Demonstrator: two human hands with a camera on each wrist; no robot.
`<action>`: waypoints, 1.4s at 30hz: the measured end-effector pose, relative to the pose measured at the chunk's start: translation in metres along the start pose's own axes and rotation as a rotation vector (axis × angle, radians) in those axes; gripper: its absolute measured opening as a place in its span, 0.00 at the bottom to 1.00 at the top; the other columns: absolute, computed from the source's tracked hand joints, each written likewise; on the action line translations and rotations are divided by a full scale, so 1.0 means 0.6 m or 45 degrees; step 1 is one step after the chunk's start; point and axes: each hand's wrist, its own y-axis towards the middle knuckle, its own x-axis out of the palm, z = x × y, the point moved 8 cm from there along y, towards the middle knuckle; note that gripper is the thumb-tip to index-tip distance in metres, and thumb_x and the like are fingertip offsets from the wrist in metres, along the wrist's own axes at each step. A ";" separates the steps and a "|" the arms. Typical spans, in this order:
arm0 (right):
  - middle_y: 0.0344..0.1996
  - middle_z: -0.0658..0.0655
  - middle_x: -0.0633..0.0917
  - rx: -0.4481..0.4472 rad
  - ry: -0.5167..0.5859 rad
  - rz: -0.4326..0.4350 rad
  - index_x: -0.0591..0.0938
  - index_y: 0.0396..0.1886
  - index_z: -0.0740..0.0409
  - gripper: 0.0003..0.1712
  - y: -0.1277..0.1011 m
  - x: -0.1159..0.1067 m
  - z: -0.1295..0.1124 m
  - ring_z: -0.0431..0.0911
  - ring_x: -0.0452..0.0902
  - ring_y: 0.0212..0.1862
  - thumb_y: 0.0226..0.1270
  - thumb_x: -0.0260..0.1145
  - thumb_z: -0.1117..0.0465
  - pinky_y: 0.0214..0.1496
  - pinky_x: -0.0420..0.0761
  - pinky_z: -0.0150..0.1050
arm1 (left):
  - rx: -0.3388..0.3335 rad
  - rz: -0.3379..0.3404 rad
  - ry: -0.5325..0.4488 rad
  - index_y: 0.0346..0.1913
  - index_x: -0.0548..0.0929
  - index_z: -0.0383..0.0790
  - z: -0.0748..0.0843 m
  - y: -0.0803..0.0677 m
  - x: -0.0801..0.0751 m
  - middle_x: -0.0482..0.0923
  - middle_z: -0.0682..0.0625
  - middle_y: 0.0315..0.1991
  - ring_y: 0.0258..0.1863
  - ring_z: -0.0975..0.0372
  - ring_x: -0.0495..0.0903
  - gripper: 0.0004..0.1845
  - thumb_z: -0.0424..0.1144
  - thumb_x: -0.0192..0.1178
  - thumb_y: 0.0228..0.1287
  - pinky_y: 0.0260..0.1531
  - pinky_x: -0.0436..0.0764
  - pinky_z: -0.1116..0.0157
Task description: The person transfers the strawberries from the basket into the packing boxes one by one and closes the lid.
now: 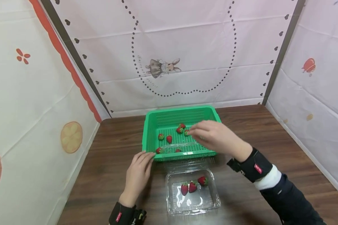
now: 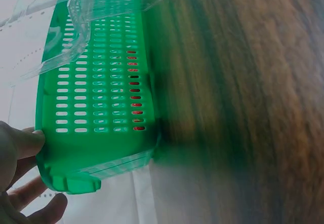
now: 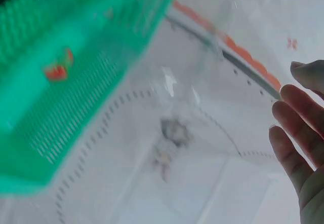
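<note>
My left hand rests its fingertips on the near left corner of a green plastic basket. In the left wrist view, one fingertip meets the rim while other fingers spread past the corner. Over the basket's right side hovers my right hand, fingers extended and holding nothing in the right wrist view. Several strawberries lie scattered inside the basket. Nearer to me sits a clear plastic clamshell box containing three strawberries. Its raised clear lid overlaps the basket's near wall.
Both containers stand on a dark wood-grain table. A white printed cloth wall rises behind the basket, and similar cloth hangs along the left and right sides.
</note>
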 end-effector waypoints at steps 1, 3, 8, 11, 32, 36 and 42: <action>0.43 0.55 0.87 0.015 -0.014 0.003 0.87 0.47 0.60 0.15 0.008 -0.007 0.011 0.48 0.84 0.47 0.58 0.76 0.68 0.50 0.84 0.42 | -0.006 -0.002 -0.001 0.54 0.86 0.41 0.000 0.001 -0.002 0.84 0.48 0.53 0.60 0.50 0.76 0.13 0.32 0.65 0.68 0.56 0.80 0.52; 0.44 0.56 0.87 0.052 -0.040 0.002 0.87 0.48 0.60 0.17 0.025 -0.016 0.033 0.50 0.84 0.48 0.58 0.76 0.68 0.50 0.84 0.44 | -0.014 0.000 0.000 0.53 0.87 0.41 0.002 0.004 -0.007 0.85 0.48 0.52 0.59 0.50 0.77 0.13 0.31 0.66 0.67 0.56 0.80 0.51; 0.44 0.56 0.86 0.169 -0.071 -0.073 0.86 0.49 0.58 0.14 0.052 0.007 0.104 0.50 0.83 0.47 0.64 0.73 0.67 0.48 0.83 0.44 | -0.050 -0.015 0.007 0.52 0.88 0.42 0.001 0.009 -0.012 0.86 0.48 0.51 0.59 0.50 0.78 0.13 0.30 0.68 0.65 0.57 0.80 0.52; 0.43 0.56 0.85 0.262 -0.023 -0.165 0.86 0.49 0.58 0.11 0.055 0.048 0.152 0.49 0.83 0.45 0.67 0.70 0.67 0.46 0.83 0.43 | -0.075 -0.033 0.014 0.52 0.88 0.42 -0.001 0.007 -0.008 0.86 0.49 0.51 0.59 0.51 0.78 0.13 0.31 0.68 0.65 0.58 0.80 0.52; 0.62 0.64 0.79 0.786 0.297 -0.817 0.79 0.64 0.60 0.26 -0.084 0.318 0.291 0.60 0.74 0.64 0.70 0.69 0.56 0.64 0.75 0.56 | -0.092 -0.097 0.048 0.51 0.88 0.47 0.004 0.014 -0.021 0.86 0.53 0.51 0.59 0.54 0.78 0.12 0.33 0.67 0.67 0.52 0.83 0.55; 0.61 0.63 0.80 0.776 0.376 -0.855 0.80 0.64 0.59 0.25 -0.084 0.334 0.287 0.60 0.74 0.63 0.71 0.69 0.54 0.63 0.75 0.56 | -0.097 -0.088 0.053 0.51 0.88 0.47 0.004 0.012 -0.022 0.86 0.53 0.50 0.59 0.54 0.78 0.12 0.33 0.67 0.67 0.51 0.83 0.55; 0.49 0.59 0.84 0.848 0.427 -0.915 0.82 0.60 0.55 0.20 -0.089 0.351 0.282 0.54 0.80 0.52 0.73 0.67 0.53 0.53 0.80 0.51 | -0.117 -0.084 0.055 0.51 0.88 0.47 0.001 0.006 -0.023 0.86 0.53 0.50 0.59 0.55 0.78 0.12 0.33 0.67 0.67 0.51 0.83 0.55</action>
